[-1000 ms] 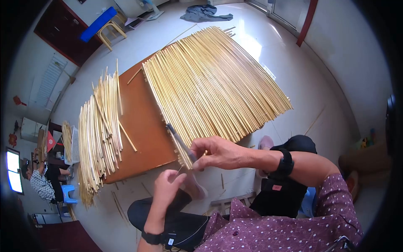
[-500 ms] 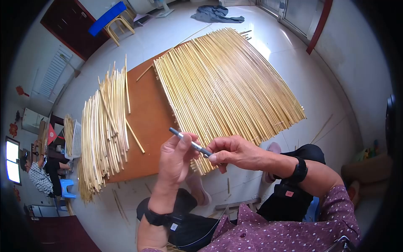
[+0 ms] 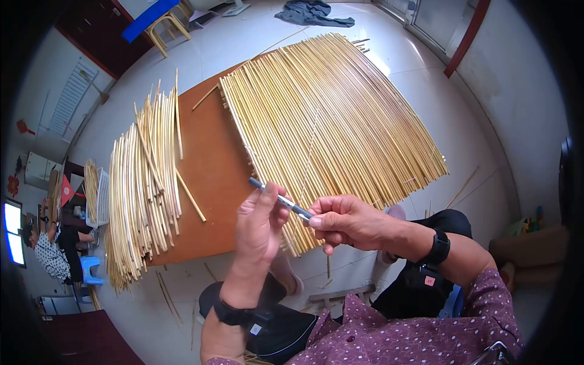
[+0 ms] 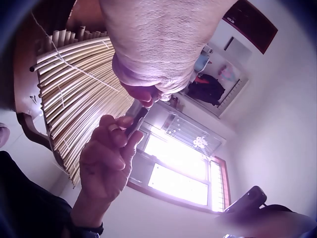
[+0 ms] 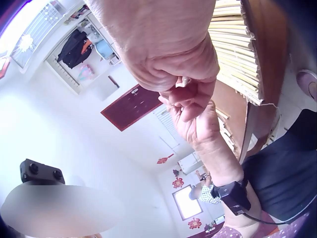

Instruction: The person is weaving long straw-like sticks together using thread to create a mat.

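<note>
A grey and silver pen-like tool (image 3: 285, 201) is held slantwise between both hands in the head view. The left hand (image 3: 258, 228) pinches its upper left part between thumb and fingers; the right hand (image 3: 350, 222) grips its lower right end. Below and behind them lies a mat of thin tan sticks (image 3: 328, 115), with a light string (image 3: 311, 143) across it. In the left wrist view the tool (image 4: 137, 121) shows dark between the right hand (image 4: 106, 158) and the left hand (image 4: 158, 44). The right wrist view mostly hides it behind the fingers.
The mat lies on a brown table (image 3: 204, 176). A pile of loose sticks (image 3: 143, 182) covers its left end. Cut sticks (image 3: 167, 295) are scattered on the floor. At the far left another person (image 3: 55, 249) sits by a blue stool (image 3: 91, 269).
The left hand has risen from below the mat's corner and taken hold of the tool. The right hand has moved right with it, away from the mat's edge.
</note>
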`<state>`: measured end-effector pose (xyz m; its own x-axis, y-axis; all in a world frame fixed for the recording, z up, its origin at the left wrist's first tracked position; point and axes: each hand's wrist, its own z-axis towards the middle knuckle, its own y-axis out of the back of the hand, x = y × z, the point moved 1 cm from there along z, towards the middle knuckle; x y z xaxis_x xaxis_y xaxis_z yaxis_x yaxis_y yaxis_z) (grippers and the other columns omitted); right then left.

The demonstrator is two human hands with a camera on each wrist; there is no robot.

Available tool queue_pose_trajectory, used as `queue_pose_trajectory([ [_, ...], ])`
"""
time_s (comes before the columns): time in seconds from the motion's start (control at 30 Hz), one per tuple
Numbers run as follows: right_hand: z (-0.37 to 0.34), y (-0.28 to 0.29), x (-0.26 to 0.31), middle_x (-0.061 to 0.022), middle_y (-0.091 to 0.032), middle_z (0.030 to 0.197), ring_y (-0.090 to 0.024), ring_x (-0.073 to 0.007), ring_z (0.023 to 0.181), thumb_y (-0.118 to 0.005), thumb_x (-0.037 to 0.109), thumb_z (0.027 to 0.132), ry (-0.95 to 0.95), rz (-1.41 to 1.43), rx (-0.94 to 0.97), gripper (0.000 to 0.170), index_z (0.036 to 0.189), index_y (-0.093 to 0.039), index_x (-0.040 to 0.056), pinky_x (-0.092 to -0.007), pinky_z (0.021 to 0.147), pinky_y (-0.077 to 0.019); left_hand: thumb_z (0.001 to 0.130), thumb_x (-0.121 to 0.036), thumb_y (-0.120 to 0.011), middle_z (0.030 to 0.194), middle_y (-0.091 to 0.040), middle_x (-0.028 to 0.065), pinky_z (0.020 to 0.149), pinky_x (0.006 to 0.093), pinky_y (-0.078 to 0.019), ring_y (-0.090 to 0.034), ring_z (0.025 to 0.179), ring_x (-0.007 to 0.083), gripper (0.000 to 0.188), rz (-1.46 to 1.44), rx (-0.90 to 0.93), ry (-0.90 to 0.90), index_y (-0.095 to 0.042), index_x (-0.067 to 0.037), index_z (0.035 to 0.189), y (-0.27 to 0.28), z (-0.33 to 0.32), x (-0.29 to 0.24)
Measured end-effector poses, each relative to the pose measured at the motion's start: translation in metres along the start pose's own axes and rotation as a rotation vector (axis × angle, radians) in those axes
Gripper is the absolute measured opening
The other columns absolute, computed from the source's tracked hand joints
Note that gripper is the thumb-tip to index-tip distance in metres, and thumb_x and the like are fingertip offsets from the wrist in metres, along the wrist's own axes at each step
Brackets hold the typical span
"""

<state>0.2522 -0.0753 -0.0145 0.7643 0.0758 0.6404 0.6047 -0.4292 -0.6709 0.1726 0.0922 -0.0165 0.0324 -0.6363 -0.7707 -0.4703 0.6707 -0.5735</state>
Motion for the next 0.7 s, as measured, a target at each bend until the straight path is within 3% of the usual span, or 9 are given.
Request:
queue_pose_trajectory([
  [0.37, -0.006, -0.001, -0.005, -0.0033, -0.055, 0.075, -0.046, -0.0057, 0.054, -0.060, 0.017, 0.093, -0.009, 0.084, -0.010, 0.017, 0.101, -0.053, 0.0033, -0.0294, 0.065, -0.0559, 0.092, -0.024, -0.063, 0.073, -0.061, 0.0044, 0.050, 0.0173, -0.0428, -0.055, 0.056, 0.0075, 0.020, -0.040, -0.005, -0.020, -0.062, -0.006, 0.086, -0.004, 0.003, 0.008],
  [0.53, -0.007, -0.010, -0.007, -0.0013, -0.054, 0.075, -0.051, -0.0062, 0.056, -0.058, 0.023, 0.095, -0.007, 0.142, 0.110, 0.020, 0.098, -0.055, 0.0034, -0.0287, 0.064, -0.0567, 0.094, -0.028, -0.059, 0.069, -0.060, 0.0044, 0.046, 0.0191, -0.0420, -0.054, 0.051, 0.0085, 0.024, 0.056, 0.133, -0.114, -0.058, -0.006, 0.086, -0.014, 0.004, 0.003],
  [0.63, -0.003, -0.014, -0.014, 0.0004, -0.052, 0.070, -0.052, -0.0089, 0.055, -0.047, 0.033, 0.100, -0.061, 0.179, 0.143, 0.029, 0.096, -0.056, 0.0053, -0.0288, 0.058, -0.0529, 0.097, -0.029, -0.053, 0.065, -0.056, 0.0026, 0.043, 0.0183, -0.0371, -0.047, 0.046, 0.0062, 0.025, 0.088, 0.086, -0.106, -0.055, -0.008, 0.085, -0.021, 0.006, 0.009],
  [0.7, 0.000, -0.017, -0.022, 0.0004, -0.051, 0.069, -0.051, -0.0092, 0.055, -0.047, 0.032, 0.100, -0.044, 0.263, 0.096, 0.029, 0.092, -0.056, 0.0058, -0.0292, 0.057, -0.0523, 0.099, -0.030, -0.049, 0.063, -0.053, 0.0015, 0.039, 0.0187, -0.0317, -0.040, 0.044, 0.0040, 0.027, 0.161, -0.016, -0.078, -0.053, -0.008, 0.084, -0.022, 0.013, 0.012],
])
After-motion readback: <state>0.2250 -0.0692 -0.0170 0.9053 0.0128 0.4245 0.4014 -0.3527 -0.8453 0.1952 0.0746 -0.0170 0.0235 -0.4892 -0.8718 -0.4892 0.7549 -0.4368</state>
